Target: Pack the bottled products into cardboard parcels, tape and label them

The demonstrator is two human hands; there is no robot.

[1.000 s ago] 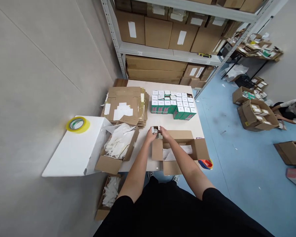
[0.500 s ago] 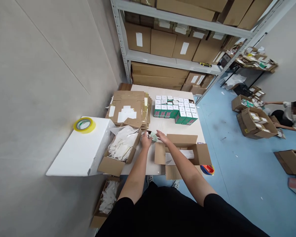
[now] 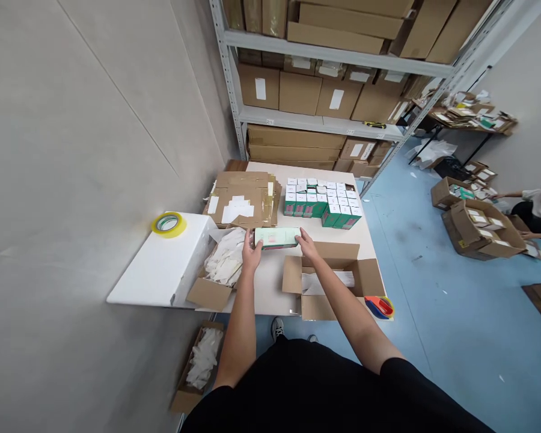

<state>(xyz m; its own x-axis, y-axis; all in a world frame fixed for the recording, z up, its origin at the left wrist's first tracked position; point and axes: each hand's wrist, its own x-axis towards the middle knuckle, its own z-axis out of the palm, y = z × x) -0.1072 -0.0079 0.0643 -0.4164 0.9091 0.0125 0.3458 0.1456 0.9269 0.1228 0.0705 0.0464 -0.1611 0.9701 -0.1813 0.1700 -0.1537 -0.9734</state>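
Note:
My left hand (image 3: 252, 252) and my right hand (image 3: 307, 246) grip the two ends of a pale green flattened carton (image 3: 276, 237), held level just above the white table (image 3: 270, 282). Behind it stand rows of green and white small boxes (image 3: 321, 197). To the left sits an open cardboard box of white bags (image 3: 223, 263). To the right, under my right forearm, is an open cardboard box (image 3: 333, 278) with white paper inside.
A stack of flattened cardboard (image 3: 243, 198) lies at the table's back left. A yellow tape roll (image 3: 168, 224) rests on a white foam block (image 3: 162, 264). A red tape dispenser (image 3: 379, 307) sits at the table's front right corner. Shelving with cartons (image 3: 324, 90) stands behind. Another person (image 3: 536, 207) crouches among boxes at right.
The small folded item between my hands has been drawn out into a long flat pale green carton. My hands have moved apart to its ends. The camera has tilted upward.

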